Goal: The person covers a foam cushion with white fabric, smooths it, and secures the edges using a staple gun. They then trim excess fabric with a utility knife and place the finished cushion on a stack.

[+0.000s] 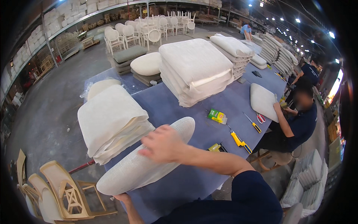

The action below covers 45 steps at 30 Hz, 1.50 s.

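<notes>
A pale grey upholstered seat cushion (149, 168) stands tilted on its edge over the blue-covered table (175, 190). My left hand (123, 198) holds its lower left end from beneath; most of those fingers are hidden behind the cushion. Across the cushion's upper side reaches my right hand (164, 145), slightly blurred, with its fingers apart and bent over the fabric. Just beyond the cushion sits a stack of light fabric-covered pads (112, 115). To the right lie a yellow-and-black stapler (217, 148), a yellow-handled knife (240, 142) and a green-and-yellow box (217, 116).
A taller stack of cushions (195, 63) stands farther back on the table. At the right a seated co-worker (302, 115) handles another cushion (263, 100) near red-handled scissors (261, 118) and a screwdriver (253, 123). Wooden chair frames (67, 190) stand at the lower left.
</notes>
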### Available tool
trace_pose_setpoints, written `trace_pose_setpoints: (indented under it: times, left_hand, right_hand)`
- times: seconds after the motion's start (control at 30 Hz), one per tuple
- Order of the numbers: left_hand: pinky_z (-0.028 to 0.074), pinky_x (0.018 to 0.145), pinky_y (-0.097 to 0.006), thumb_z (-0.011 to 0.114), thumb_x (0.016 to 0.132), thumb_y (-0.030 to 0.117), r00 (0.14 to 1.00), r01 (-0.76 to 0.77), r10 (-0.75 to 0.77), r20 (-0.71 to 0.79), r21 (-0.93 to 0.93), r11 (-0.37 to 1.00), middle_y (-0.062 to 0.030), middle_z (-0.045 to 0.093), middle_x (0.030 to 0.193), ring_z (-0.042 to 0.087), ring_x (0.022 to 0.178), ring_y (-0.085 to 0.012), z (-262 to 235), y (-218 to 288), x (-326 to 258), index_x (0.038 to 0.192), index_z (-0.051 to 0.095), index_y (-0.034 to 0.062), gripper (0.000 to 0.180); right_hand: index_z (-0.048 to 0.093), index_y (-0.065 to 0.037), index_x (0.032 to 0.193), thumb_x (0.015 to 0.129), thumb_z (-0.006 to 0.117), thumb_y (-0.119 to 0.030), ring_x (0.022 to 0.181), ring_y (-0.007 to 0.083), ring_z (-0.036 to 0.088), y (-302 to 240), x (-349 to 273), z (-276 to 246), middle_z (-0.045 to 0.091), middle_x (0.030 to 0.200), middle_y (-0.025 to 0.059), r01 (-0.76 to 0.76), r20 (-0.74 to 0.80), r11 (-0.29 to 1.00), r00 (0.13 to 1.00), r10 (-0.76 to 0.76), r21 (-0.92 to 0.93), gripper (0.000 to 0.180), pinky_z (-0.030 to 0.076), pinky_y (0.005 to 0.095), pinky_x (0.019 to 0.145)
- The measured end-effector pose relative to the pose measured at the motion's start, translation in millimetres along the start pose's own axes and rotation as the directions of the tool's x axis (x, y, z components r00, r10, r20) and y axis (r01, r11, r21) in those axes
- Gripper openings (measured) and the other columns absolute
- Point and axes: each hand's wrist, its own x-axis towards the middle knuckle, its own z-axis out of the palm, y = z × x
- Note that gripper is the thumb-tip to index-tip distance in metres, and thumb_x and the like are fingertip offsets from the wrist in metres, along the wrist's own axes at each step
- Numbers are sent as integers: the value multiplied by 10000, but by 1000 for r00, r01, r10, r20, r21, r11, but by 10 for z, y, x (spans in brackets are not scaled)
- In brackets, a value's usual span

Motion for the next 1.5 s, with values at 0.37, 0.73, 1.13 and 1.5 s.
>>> trace_pose_setpoints:
  times: [0.37,0.73,1.13,1.5]
  left_hand:
    - [531,1011,-424,434,1129,409,991,113,-115,66,26,993,-223,622,1385,640,1226,-304,115,146,-36,1414,534,-77,571]
    - [466,1083,-402,368,1128,387,920,389,-373,-119,182,903,-164,665,1356,612,1248,-262,437,596,115,1355,607,-52,548]
    - [330,1232,-423,356,1075,604,441,884,-897,-30,187,428,-262,508,1569,484,1459,-361,-135,1647,-606,1568,396,-121,877]
    - [362,1208,-427,366,1086,546,474,842,-881,-5,294,451,-258,520,1556,506,1437,-352,-351,1482,-1195,1553,420,-124,818]
  right_hand:
    - [738,-86,1206,1111,320,-625,1138,330,695,1745,-1575,696,764,1186,110,-709,115,406,563,819,576,689,456,502,1076]
    - [377,-99,1610,1116,307,-611,1459,249,410,1407,-1982,1427,463,1594,69,-634,336,125,554,762,763,715,326,472,1173]
    - [610,78,1313,1084,579,-315,1059,208,636,718,-2731,655,706,1176,146,-767,386,291,565,729,571,455,501,349,962]
    - [645,96,1294,1029,644,-293,1044,208,662,694,-3266,639,735,1165,149,-851,509,181,450,734,492,471,512,342,946]
